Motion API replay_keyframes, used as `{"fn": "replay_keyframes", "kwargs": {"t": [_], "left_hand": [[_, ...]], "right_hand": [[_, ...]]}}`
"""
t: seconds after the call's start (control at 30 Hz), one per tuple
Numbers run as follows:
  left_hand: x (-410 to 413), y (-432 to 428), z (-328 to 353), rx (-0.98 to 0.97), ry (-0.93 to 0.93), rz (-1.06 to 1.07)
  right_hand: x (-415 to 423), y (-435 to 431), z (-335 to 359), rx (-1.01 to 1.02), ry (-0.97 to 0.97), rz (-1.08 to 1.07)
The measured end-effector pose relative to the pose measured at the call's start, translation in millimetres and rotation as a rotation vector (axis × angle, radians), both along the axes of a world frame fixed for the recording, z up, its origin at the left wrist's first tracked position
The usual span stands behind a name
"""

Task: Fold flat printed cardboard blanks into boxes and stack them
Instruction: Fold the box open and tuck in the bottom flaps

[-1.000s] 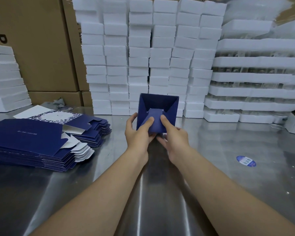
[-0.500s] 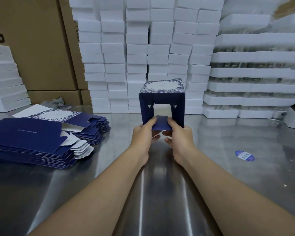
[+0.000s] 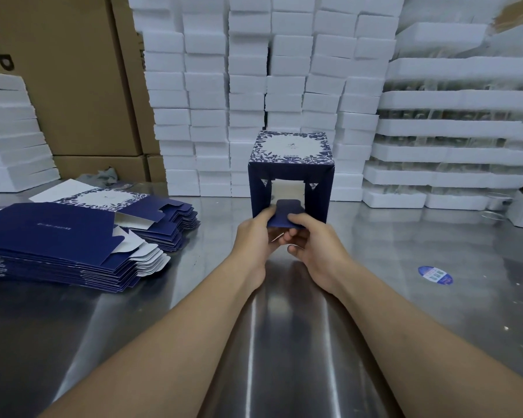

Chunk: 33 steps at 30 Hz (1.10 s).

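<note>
Both grips are closed on the same piece: your left grip (image 3: 254, 236) and right grip (image 3: 317, 245) pinch the dark blue flap (image 3: 287, 211) at the near, open end of the box (image 3: 290, 167), fingers curled around it. The box stands between your hands and the wall of white foam blocks (image 3: 248, 86), about midway across the counter (image 3: 284, 342) and toward its far edge, patterned white panel facing up. I can't tell whether it rests on the steel or hangs just above it. The side flaps look turned in already, so this reads as the closing step, with the tuck flap last to go. Next move, by my reckoning: swing that flap up along its crease and steer its tongue in under the top panel, square, without buckling the corners. After that it wants stacking. Plenty left to do, too, with flat blanks (image 3: 58, 236) piled at the counter's left edge.
</note>
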<state>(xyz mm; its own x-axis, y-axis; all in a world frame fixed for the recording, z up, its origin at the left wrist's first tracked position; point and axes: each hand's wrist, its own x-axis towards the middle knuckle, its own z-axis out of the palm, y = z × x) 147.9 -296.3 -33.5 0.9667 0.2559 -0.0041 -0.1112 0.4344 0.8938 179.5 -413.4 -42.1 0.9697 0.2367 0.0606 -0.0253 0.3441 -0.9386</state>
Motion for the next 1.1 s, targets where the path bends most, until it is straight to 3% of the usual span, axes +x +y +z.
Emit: {"fn": "replay_keyframes", "kwargs": {"t": [0.23,0.53,0.7,1.1], "left_hand": [[-4.1,-11.9,1.6,-0.081,0.083,-0.151],[-6.6,-12.9,-0.6,-0.004,0.069,-0.118],[-5.4,-15.8,-1.4,0.078,0.079,-0.082],[-4.7,-17.9,-2.3,0.122,0.068,-0.082]], "right_hand": [[-0.4,-0.3,0.5,0.086,0.030,-0.124],[-1.3,-1.1,1.7,0.065,0.038,-0.082],[-3.8,1.4,0.6,-0.052,-0.018,-0.015],[-5.5,2.6,-1.8,-0.010,-0.013,-0.012]]}}
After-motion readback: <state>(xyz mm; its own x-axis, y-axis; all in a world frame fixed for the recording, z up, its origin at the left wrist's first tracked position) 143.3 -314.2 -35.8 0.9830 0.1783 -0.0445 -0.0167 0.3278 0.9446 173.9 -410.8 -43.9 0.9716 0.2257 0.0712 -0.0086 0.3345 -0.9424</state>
